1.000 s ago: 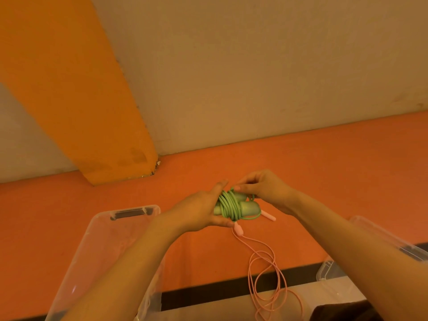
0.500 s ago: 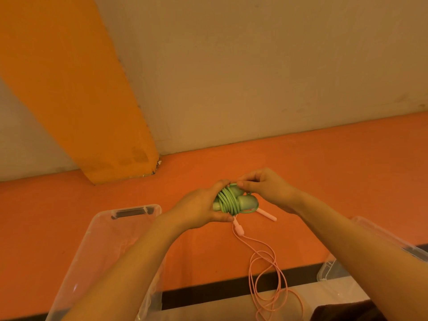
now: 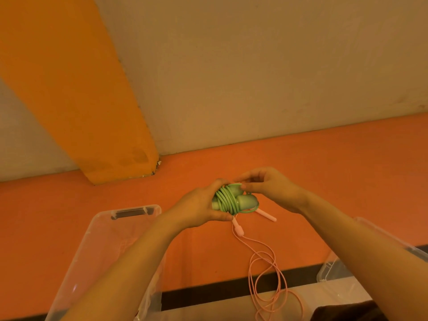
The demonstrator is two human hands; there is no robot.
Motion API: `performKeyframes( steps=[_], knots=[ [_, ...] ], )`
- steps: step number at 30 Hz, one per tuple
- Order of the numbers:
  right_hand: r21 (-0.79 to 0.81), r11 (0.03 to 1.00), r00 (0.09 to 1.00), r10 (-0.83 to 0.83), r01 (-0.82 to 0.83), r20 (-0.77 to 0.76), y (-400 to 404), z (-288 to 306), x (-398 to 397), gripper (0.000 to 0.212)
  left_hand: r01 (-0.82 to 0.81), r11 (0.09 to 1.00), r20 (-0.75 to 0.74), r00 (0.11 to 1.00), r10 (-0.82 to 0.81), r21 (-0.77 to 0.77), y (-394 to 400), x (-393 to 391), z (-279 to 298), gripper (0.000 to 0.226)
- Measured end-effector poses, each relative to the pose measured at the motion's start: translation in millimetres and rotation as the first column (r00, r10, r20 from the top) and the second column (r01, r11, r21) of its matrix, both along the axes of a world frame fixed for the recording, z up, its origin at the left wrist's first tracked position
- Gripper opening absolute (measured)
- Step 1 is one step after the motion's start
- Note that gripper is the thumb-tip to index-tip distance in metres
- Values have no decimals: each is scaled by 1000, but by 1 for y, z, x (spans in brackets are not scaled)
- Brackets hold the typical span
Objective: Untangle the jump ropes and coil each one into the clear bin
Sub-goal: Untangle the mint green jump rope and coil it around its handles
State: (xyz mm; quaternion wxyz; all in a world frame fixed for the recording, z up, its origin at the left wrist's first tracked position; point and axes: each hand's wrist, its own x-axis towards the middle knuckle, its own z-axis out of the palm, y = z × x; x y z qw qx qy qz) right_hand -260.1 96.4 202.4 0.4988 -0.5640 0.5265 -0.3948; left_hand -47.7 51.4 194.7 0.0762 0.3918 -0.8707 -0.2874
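A green jump rope (image 3: 228,200) is wound in tight turns round its two green handles, and I hold the bundle up in front of me. My left hand (image 3: 199,208) grips the bundle's left end. My right hand (image 3: 271,188) pinches the green cord at the bundle's top right. A pink jump rope (image 3: 266,269) hangs below the bundle, its two pink handles just under my hands and its cord looping down in loose curls. A clear bin (image 3: 97,256) stands open at the lower left, under my left forearm.
A second clear bin or lid (image 3: 335,274) shows at the lower right, partly hidden by my right arm. An orange wall band (image 3: 335,170) and a slanted orange column (image 3: 76,96) stand behind. A black strip and pale floor run along the bottom.
The green bundle has risen slightly and my right hand has shifted from the bundle's right side to pinch the cord at its top. The pink rope hangs as before.
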Motion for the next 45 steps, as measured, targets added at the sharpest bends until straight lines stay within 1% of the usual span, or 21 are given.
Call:
performKeyframes(
  steps=[3, 6, 11, 13, 16, 17, 19, 21, 27, 38, 42, 45],
  knots=[
    [10, 998, 998, -57, 57, -14, -2, -2, -7, 24, -39, 999, 8, 999, 39, -37, -2, 1, 2, 82],
    [11, 995, 992, -103, 104, -75, -4, -7, -10, 10, -30, 999, -5, 1000, 30, -23, 1, -1, 4, 80],
    [29, 997, 994, -67, 70, -83, -2, -6, -9, 5, -80, 996, 7, 997, 80, -46, -1, -1, 3, 82],
    [40, 996, 996, -72, 74, -49, -1, -4, -10, 5, -87, 996, -17, 996, 87, -34, -1, -1, 3, 81],
    [99, 994, 995, -57, 48, 88, 1, 0, -15, 9, -108, 994, -73, 991, 108, 16, -1, -1, 5, 78],
    [120, 992, 991, -41, 26, 129, 2, 2, -18, 14, -111, 993, -89, 990, 113, 30, -2, 0, 6, 77],
    [130, 991, 988, -10, -10, 153, 3, 3, -21, 27, -109, 993, -113, 987, 114, 51, -4, 0, 7, 75],
    [111, 994, 991, 2, -16, 130, 3, 2, -22, 33, -100, 993, -128, 986, 108, 70, -3, 0, 7, 72],
    [68, 997, 987, -44, 34, 154, 2, 0, -22, 30, -113, 989, -182, 975, 129, 92, -2, -2, 7, 67],
    [78, 997, 997, 3, -9, 80, 1, -9, -21, 22, -106, 991, -156, 981, 118, 83, -1, 1, 5, 67],
    [68, 997, 996, -28, 23, 79, 1, -11, -19, 18, -123, 990, -152, 980, 132, 63, -2, 2, 6, 70],
    [53, 998, 999, -32, 30, 44, 0, -12, -17, 17, -133, 990, -144, 980, 138, 43, -2, 2, 4, 72]
  ],
)
